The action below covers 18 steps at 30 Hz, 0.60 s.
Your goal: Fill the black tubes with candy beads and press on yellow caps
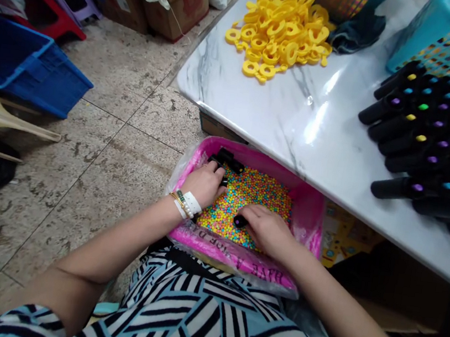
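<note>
Pinching a purple-ended black cylindrical tube [239, 221] in right hand [266, 228] amid round multicoloured beads [266, 188]; curling left hand [203, 183] near black cylindrical tubes [232, 161], with unclear grip; probably needing steady hold.

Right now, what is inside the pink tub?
The pink tub holds small multicoloured beads and a few black tubes, one in the right hand. The left hand partly covers others; anything beneath the beads is hidden.
</note>
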Tool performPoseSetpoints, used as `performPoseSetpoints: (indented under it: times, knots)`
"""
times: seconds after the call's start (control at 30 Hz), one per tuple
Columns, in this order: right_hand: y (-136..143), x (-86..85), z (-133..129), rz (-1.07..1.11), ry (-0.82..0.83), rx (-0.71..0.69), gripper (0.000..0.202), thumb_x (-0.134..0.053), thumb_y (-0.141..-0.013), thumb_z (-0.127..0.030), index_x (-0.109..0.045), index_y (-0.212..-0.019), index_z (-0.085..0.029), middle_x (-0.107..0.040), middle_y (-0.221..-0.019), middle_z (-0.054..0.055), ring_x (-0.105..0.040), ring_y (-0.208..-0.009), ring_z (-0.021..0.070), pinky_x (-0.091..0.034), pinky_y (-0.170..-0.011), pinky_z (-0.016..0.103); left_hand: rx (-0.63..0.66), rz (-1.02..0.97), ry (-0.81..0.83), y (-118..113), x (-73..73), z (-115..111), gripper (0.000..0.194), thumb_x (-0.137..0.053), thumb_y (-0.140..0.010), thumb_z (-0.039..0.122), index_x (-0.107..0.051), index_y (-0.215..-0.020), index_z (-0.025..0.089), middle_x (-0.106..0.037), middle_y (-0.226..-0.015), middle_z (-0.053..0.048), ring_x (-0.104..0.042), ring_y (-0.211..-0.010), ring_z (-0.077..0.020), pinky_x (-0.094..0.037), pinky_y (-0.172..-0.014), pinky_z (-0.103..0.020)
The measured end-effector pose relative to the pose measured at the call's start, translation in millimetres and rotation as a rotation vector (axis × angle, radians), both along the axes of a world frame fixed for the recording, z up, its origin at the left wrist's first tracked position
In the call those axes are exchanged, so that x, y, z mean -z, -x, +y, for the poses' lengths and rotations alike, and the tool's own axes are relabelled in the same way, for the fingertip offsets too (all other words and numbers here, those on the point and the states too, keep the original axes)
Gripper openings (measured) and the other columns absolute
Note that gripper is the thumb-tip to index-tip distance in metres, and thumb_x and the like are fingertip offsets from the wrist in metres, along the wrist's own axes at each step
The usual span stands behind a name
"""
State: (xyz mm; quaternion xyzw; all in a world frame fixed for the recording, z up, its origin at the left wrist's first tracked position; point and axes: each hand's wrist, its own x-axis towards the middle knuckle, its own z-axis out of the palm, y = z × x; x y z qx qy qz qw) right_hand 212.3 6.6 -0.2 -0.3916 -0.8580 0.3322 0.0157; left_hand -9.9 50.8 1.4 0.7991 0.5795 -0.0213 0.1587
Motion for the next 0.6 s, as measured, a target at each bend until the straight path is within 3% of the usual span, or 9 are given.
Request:
performPoseSetpoints:
  times: [0.07,0.13,0.27,0.33,0.43,0.53,0.6]
  knots:
    - [4.3,1.3,-2.7,-0.033,0.027,-0.038,0.023,-0.054,-0.082,-0.004,-0.063,-0.099,-0.017,-0.068,-0.100,0.010,-0.063,-0.096,0.0216,-0.050,-0.083,0.034,-0.023,-0.100,0.019,2.2,-0.4,-5.0,0.029,-0.060,-0.087,0.036,-0.058,-0.104,0.013,-0.059,-0.101,-0.012,-0.062,-0.092,-0.0253,-0.051,-0.080,-0.037]
    - [4.2,-1.7,-5.1,0.097,0.114,-0.008,0.027,-0.057,-0.080,-0.004,-0.063,-0.102,-0.019,-0.069,-0.100,0.007,-0.064,-0.095,0.0193,-0.050,-0.084,0.032,-0.046,-0.248,0.028,5.6,-0.7,-9.2,0.028,-0.060,-0.087,0.035,-0.058,-0.103,0.012,-0.062,-0.099,-0.011,-0.062,-0.093,-0.0249,-0.051,-0.084,-0.038]
    - [-2.8,-24.1,-7.6,0.539,0.328,0.249,0.029,-0.064,-0.081,-0.012,-0.062,-0.107,-0.022,-0.069,-0.106,0.004,-0.065,-0.102,0.0183,-0.051,-0.091,0.035,-0.084,-0.496,-0.034,13.5,-1.0,-13.6,0.027,-0.057,-0.089,0.032,-0.057,-0.111,0.015,-0.065,-0.105,-0.010,-0.062,-0.099,-0.0229,-0.050,-0.090,-0.040]
    - [-4.9,-41.9,-9.3,0.720,0.320,0.389,0.024,-0.067,-0.082,-0.019,-0.061,-0.105,-0.022,-0.068,-0.108,0.006,-0.065,-0.104,0.0195,-0.053,-0.091,0.036,-0.078,-0.535,-0.052,16.1,-0.6,-13.5,0.027,-0.056,-0.089,0.032,-0.058,-0.111,0.016,-0.065,-0.105,-0.010,-0.063,-0.098,-0.0221,-0.051,-0.090,-0.040]
    - [-7.0,-67.3,-10.3,0.778,0.064,0.613,0.024,-0.069,-0.080,-0.024,-0.061,-0.103,-0.022,-0.067,-0.104,0.007,-0.066,-0.094,0.0193,-0.056,-0.081,0.033,-0.032,-0.538,-0.056,16.9,1.6,-11.1,0.023,-0.057,-0.088,0.031,-0.060,-0.107,0.018,-0.065,-0.101,-0.008,-0.064,-0.095,-0.0217,-0.052,-0.087,-0.039]
    - [-15.3,-82.0,-2.9,0.573,-0.342,0.941,0.030,-0.071,-0.080,-0.029,-0.062,-0.108,-0.022,-0.066,-0.085,0.003,-0.062,-0.067,0.0154,-0.053,-0.060,0.029,0.002,-0.519,-0.077,15.5,5.3,-7.7,0.021,-0.057,-0.086,0.031,-0.059,-0.104,0.018,-0.064,-0.097,-0.007,-0.064,-0.093,-0.0221,-0.053,-0.084,-0.038]
    - [-24.6,-86.3,6.6,0.362,-0.594,1.105,0.031,-0.071,-0.080,-0.034,-0.062,-0.107,-0.021,-0.061,-0.068,-0.001,-0.057,-0.057,0.0151,-0.049,-0.055,0.029,0.018,-0.504,-0.079,14.7,7.5,-5.9,0.020,-0.056,-0.086,0.030,-0.059,-0.103,0.018,-0.064,-0.095,-0.007,-0.064,-0.091,-0.0220,-0.053,-0.082,-0.037]
